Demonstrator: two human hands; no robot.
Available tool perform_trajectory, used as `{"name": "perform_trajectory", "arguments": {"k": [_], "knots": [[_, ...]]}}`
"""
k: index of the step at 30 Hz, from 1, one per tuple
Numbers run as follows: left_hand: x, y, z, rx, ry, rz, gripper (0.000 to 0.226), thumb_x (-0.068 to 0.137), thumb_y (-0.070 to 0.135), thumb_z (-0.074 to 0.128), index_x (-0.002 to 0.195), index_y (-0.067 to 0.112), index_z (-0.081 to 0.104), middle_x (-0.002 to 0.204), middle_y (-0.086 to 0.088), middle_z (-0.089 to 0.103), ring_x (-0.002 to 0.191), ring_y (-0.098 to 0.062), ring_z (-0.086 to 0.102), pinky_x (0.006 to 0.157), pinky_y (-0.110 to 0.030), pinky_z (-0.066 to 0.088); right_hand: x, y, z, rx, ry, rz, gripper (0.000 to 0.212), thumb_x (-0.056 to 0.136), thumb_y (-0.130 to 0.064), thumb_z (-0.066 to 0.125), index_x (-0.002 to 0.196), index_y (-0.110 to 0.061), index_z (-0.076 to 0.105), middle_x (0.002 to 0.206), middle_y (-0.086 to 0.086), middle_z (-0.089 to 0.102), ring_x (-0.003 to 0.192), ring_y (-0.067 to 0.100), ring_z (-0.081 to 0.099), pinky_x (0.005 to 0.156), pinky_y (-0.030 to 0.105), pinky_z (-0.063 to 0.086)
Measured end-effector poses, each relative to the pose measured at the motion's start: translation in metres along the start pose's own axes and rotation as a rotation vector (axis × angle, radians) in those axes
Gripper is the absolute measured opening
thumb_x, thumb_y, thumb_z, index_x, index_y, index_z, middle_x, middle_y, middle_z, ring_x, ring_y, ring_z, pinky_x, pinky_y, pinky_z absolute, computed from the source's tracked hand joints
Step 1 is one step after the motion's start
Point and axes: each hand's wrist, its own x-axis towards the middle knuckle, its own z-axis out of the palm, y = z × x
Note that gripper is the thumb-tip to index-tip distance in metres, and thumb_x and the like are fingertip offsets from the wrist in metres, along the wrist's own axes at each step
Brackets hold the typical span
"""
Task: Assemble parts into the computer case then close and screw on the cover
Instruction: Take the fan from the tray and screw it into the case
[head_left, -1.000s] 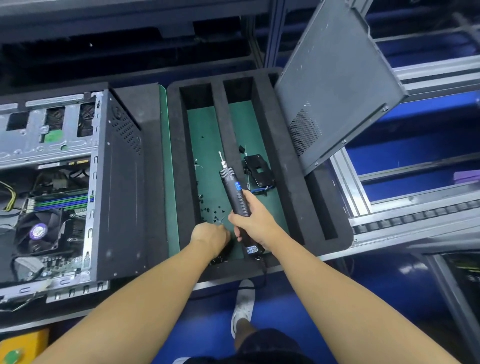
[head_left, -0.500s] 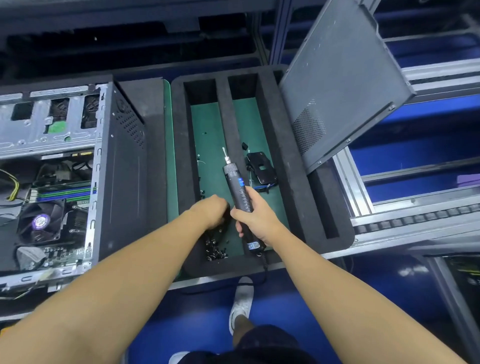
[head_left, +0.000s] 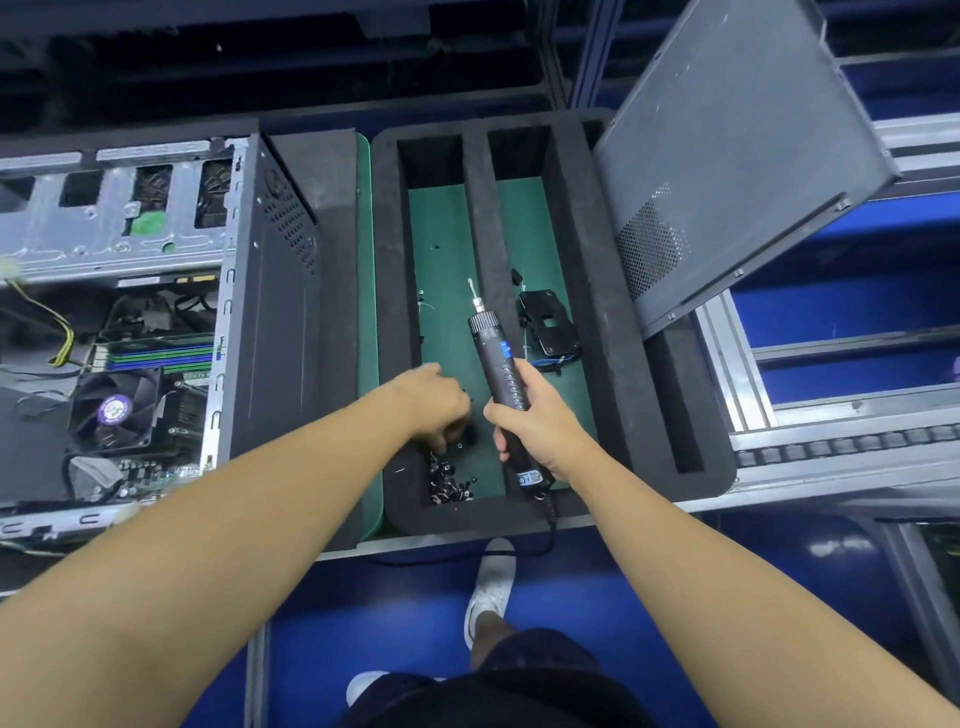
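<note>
Hands over the screw tray.
R hand wrapped round screwdriver, bit pointing away; L hand fingers curled down at loose screws, can't tell if pinching one.

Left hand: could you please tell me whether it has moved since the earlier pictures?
Yes. The left hand has moved away from the near wall of the tray, farther up its compartment, uncovering the screws.
</note>
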Motion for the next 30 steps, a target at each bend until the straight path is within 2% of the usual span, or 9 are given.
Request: {"name": "perform_trajectory", "arguments": {"k": [3,5,7,13,15,19,21,26,30], "knots": [[0.012,0.034,0.006,0.010,-0.223,0.047,0.033,0.086,0.049,0.068,0.112,0.028,0.068,0.118,0.002,0.063,0.110,-0.020,0.059,0.096,-0.033,0.043,0.000,-0.001,0.000,0.007,0.005,0.003,0.048,0.088,-0.011,0.066,0.130,-0.030,0.052,0.075,-0.001,0.060,0.054,0.021,0.056,0.053,0.035,0.054],[0.018,0.049,0.012,-0.014,-0.367,0.013,0.032,0.091,0.033,0.067,0.121,0.024,0.066,0.124,-0.001,0.062,0.114,-0.024,0.059,0.097,-0.040,0.050,-0.001,-0.001,0.001,0.010,0.010,0.001,0.047,0.088,-0.012,0.066,0.128,-0.032,0.053,0.076,0.000,0.060,0.054,0.022,0.056,0.054,0.035,0.054],[0.021,0.056,0.020,0.003,-0.399,-0.020,0.037,0.093,0.021,0.064,0.129,0.018,0.060,0.132,-0.004,0.059,0.120,-0.028,0.057,0.098,-0.043,0.050,-0.001,-0.001,0.000,0.013,0.013,0.002,0.047,0.087,-0.014,0.066,0.128,-0.033,0.054,0.078,0.002,0.059,0.055,0.023,0.056,0.056,0.036,0.054],[0.024,0.047,0.026,0.004,-0.181,-0.145,0.037,0.096,0.008,0.055,0.132,0.013,0.054,0.132,-0.003,0.057,0.120,-0.027,0.058,0.091,-0.039,0.050,0.000,-0.001,0.002,0.032,0.018,0.012,0.047,0.089,-0.009,0.065,0.128,-0.033,0.053,0.076,0.003,0.058,0.054,0.022,0.055,0.054,0.036,0.053],[0.025,0.039,0.021,-0.033,-0.126,-0.201,0.034,0.095,0.007,0.054,0.128,0.015,0.056,0.129,-0.001,0.060,0.118,-0.025,0.060,0.087,-0.035,0.046,0.000,-0.002,0.001,0.029,0.018,0.008,0.047,0.090,-0.007,0.064,0.128,-0.029,0.052,0.076,0.006,0.057,0.054,0.023,0.054,0.053,0.036,0.053],[0.023,0.016,0.011,-0.059,0.050,-0.278,0.031,0.091,0.005,0.052,0.118,0.020,0.059,0.121,0.000,0.065,0.113,-0.024,0.062,0.094,-0.033,0.038,0.000,-0.003,0.001,0.021,0.023,0.011,0.043,0.089,-0.008,0.064,0.126,-0.027,0.052,0.077,0.012,0.054,0.054,0.023,0.054,0.054,0.037,0.054],[0.018,0.000,0.006,-0.046,0.142,-0.319,0.030,0.089,0.006,0.053,0.112,0.023,0.061,0.114,0.000,0.068,0.107,-0.023,0.064,0.091,-0.032,0.036,0.000,-0.003,0.001,0.024,0.023,0.008,0.044,0.089,-0.009,0.064,0.127,-0.026,0.052,0.078,0.011,0.054,0.053,0.023,0.054,0.054,0.037,0.054],[0.010,-0.025,0.004,-0.015,0.163,-0.270,0.028,0.090,0.007,0.054,0.113,0.019,0.063,0.112,-0.005,0.069,0.104,-0.026,0.065,0.096,-0.033,0.043,0.001,-0.002,0.001,0.025,0.021,0.006,0.040,0.088,-0.011,0.065,0.123,-0.028,0.054,0.076,0.005,0.057,0.053,0.021,0.055,0.054,0.036,0.055],[0.009,-0.029,0.008,-0.095,0.191,-0.203,0.030,0.091,0.012,0.058,0.116,0.027,0.064,0.112,-0.001,0.070,0.105,-0.022,0.064,0.097,-0.030,0.038,0.001,-0.003,0.001,0.026,0.022,0.015,0.039,0.089,-0.011,0.065,0.122,-0.027,0.054,0.076,0.004,0.058,0.054,0.022,0.055,0.055,0.036,0.055]]}}
